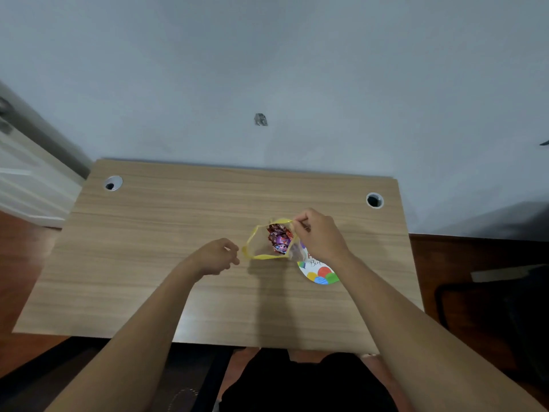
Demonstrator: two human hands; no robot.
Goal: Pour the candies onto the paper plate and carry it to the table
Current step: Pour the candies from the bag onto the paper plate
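The right hand [319,236] pinches the far rim of a clear, yellow-edged bag [269,242], holding its mouth open upward. The left hand [218,257] hovers loosely curled, empty, just beside the near-left rim. Wrapped candies [279,239] sit inside. The paper plate [319,273] lies on the bench [148,248] under the right wrist, so pouring likely means tipping rightward.

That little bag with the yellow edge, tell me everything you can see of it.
The bag looks like thin, clear plastic with a yellow strip running round its mouth. The mouth is pulled wide open and faces up toward the camera, showing a clump of candies in shiny red and purple wrappers inside. The right hand pinches the far right of the rim; the left hand is at the rim's left end, contact unclear. The bag sits over the wooden desk, partly covering a colourful paper plate.
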